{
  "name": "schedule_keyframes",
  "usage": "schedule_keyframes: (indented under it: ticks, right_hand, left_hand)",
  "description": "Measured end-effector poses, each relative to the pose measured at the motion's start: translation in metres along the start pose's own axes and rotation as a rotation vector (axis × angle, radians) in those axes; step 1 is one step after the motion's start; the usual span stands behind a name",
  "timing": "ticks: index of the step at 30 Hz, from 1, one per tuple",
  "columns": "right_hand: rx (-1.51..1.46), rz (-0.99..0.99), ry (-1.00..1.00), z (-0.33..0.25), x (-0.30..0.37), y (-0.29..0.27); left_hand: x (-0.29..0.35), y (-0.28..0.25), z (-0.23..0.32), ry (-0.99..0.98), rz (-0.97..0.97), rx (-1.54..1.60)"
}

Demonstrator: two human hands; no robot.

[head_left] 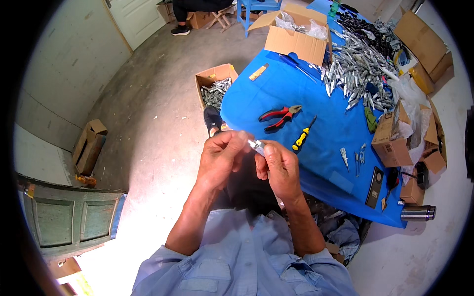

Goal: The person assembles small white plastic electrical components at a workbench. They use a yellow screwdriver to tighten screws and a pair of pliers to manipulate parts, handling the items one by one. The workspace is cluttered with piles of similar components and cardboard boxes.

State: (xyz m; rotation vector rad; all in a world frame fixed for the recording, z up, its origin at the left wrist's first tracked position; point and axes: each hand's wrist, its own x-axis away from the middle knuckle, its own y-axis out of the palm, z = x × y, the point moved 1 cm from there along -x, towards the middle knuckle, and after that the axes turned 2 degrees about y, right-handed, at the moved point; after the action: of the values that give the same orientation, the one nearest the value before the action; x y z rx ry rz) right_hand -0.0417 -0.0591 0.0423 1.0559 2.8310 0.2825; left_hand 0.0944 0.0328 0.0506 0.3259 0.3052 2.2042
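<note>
My right hand (280, 170) is closed around a small silver-and-white pen-like piece (256, 146), its tip pointing up and left. Facing it, my left hand (219, 155) has thumb and fingers pinched together beside that tip. The left fingertips are slightly blurred, so what they hold is hidden. Both hands are above my lap, just off the table's near left edge. On the blue cloth (247, 96) beyond them lie red-and-black pliers (280, 117) and a yellow-and-black screwdriver (302, 140). Farther right rests a similar silver piece (344, 159) beside thin clear parts (362, 154).
A large heap of silver pen-like pieces (355, 69) covers the far right of the table. An open cardboard box (296, 42) stands at the back; another box (201, 81) of pieces is on the floor. A phone (375, 186) and steel flask (418, 213) lie near the right edge.
</note>
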Motion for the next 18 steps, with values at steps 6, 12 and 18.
schedule_keyframes:
  ticks: [6,12,18]
  right_hand:
    - [0.03,-0.02,-0.003,0.0,0.002,0.002]
    - [0.026,-0.032,0.054,0.0,0.001,0.008]
    - [-0.034,-0.077,0.091,0.005,0.001,0.015]
  left_hand:
    - [0.001,-0.002,0.0,0.033,-0.004,-0.024]
    - [0.0,-0.011,-0.003,0.069,0.016,-0.054]
    - [0.005,-0.018,-0.005,0.145,0.074,-0.147]
